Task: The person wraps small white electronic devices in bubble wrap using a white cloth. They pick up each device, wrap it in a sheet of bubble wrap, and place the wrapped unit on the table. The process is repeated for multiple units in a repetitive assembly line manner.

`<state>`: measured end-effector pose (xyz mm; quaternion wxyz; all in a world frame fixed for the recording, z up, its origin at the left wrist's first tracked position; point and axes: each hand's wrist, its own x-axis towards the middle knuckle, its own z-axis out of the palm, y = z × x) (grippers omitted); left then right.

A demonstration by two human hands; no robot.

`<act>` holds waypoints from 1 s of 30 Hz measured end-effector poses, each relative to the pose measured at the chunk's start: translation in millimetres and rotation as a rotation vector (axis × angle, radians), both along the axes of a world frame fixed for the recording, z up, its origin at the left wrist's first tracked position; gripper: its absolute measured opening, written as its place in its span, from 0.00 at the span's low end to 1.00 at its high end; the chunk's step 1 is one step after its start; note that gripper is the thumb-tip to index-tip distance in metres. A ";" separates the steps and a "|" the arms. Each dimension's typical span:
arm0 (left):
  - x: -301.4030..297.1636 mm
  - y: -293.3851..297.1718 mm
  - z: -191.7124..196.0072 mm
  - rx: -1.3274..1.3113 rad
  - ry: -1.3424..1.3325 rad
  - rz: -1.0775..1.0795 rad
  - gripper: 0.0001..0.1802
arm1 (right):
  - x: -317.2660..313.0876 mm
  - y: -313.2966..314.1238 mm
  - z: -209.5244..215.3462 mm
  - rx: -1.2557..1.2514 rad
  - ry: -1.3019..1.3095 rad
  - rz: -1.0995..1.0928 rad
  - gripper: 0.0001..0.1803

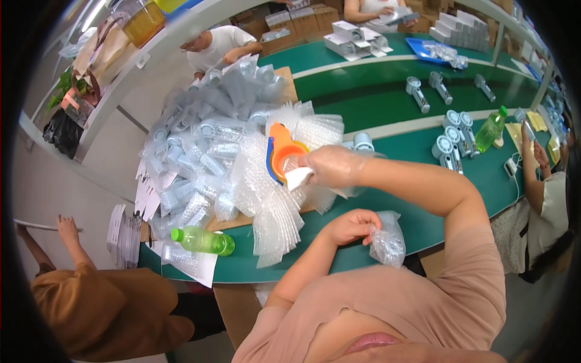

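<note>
My left hand is closed on the edge of a bubble-wrap bag, held just in front of my chest. Something pale is inside the bag, too covered to make out. My right hand, in a thin clear plastic glove, reaches across to a ring-shaped orange holder with blue and yellow edges. Its fingers are bunched at the ring's right side, beside a small white piece; what they grip is hidden. Under the holder, flat bubble-wrap bags lie fanned out in stacks.
A heap of wrapped light-blue devices covers the left. Green bottles lie at the front and stand at right. Unwrapped handheld fans stand near the right bottle; others lie on the green belt. Several people work around.
</note>
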<state>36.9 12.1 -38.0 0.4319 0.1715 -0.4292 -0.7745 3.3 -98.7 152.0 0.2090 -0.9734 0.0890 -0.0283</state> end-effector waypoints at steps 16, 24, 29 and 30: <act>-4.0 -11.0 -15.7 0.140 0.259 0.000 0.08 | -40.2 -295.4 -0.6 0.001 -0.376 -0.827 0.24; -3.4 -30.3 -31.9 0.201 0.353 -0.096 0.09 | -142.5 -538.2 -29.8 -0.908 0.055 -0.953 0.21; 11.3 -9.8 -43.7 0.273 0.393 0.090 0.11 | -56.2 -488.3 -40.4 -0.574 -0.219 -0.985 0.24; 11.9 -10.9 -45.4 0.272 0.399 0.074 0.11 | -64.8 -493.0 -37.6 -0.570 -0.248 -0.999 0.25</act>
